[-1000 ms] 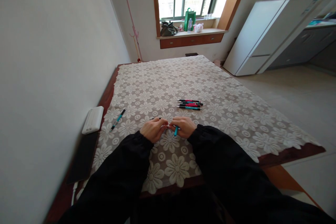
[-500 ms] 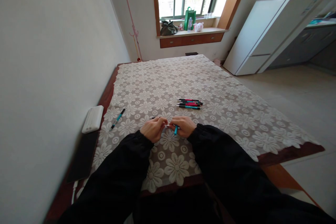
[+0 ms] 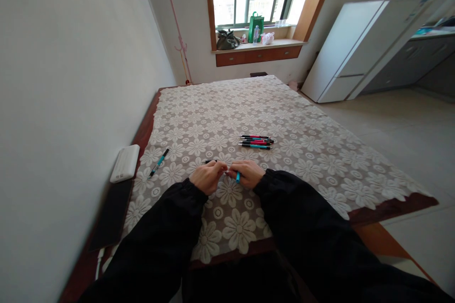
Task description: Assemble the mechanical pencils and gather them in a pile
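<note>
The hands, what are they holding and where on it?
Both hands meet on a pen: the right hand grips its teal part, the left hand its dark end. The exact finger placement cannot be told.

white floral lace cloth [image 3: 302, 118] on brown table, teal pen [image 3: 237, 178], black sleeves [image 3: 170, 227], pink/teal pens [image 3: 256, 142].

Single head view, looking forward and down over table [image 3: 391, 208]; hands close, window far.
</note>
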`<state>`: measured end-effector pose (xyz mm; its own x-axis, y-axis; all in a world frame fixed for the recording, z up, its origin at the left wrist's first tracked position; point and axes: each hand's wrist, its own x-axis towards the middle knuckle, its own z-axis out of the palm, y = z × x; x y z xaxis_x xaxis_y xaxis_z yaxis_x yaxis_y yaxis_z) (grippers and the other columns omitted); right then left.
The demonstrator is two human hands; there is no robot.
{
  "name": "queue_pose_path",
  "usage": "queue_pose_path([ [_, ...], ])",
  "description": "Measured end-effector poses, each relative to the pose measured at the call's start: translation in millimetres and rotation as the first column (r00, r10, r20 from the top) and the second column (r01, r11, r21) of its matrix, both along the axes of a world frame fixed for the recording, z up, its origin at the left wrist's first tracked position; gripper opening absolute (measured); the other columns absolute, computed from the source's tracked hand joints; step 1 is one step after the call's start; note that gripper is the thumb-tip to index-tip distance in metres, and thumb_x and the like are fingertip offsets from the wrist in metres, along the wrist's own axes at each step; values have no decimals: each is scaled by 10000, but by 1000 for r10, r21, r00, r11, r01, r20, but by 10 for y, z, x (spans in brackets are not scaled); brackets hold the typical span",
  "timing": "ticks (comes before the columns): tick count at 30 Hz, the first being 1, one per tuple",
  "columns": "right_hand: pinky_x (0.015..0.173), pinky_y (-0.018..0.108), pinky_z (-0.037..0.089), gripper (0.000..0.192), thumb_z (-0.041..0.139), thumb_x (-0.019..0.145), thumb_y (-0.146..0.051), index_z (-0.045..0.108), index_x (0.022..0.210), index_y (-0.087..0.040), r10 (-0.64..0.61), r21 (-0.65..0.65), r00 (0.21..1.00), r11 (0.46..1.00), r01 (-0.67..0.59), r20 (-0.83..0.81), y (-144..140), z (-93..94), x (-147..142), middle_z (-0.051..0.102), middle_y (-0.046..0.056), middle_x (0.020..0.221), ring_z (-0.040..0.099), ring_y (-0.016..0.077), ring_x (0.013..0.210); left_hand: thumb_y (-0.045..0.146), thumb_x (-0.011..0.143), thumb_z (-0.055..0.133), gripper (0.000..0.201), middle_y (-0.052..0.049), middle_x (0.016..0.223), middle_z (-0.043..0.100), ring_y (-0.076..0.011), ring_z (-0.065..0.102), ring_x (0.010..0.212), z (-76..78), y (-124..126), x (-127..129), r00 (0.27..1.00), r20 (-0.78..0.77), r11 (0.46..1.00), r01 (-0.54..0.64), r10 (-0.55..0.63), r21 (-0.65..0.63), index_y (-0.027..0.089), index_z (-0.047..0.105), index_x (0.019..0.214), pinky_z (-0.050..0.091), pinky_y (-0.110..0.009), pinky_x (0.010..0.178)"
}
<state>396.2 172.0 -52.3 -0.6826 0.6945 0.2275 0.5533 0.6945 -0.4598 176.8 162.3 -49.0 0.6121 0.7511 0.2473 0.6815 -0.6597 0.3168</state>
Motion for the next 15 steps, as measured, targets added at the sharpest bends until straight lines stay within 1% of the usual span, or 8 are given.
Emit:
queue_pose_path([
  [4,627,261,329,239,484,984,-291,601,803,-189,-4,-2,1000,1000,4,10,-1,2,-2,624,29,785,568,150,719,202,959,406,195,-26,927,666,-171,682,855,9,1,-5,1000,-26,1000,16,-16,15,238,535,1101,520,-280,734],
  [9,639,262,340,239,465,989,-290,605,825,-188,-4,-1,1000,1000,4,11,-5,1,5,634,37,809,570,154,727,233,973,384,207,-36,909,655,-186,670,877,45,-23,10,999,-32,999,23,-22,28,221,526,1123,520,-302,767],
  [15,636,262,340,229,470,980,-275,591,810,-184,6,4,1000,1000,-6,6,-3,-8,3,629,35,802,568,152,718,328,972,457,189,-44,944,657,-198,668,890,29,-19,17,999,-25,999,27,-26,25,210,535,1098,525,-319,794],
])
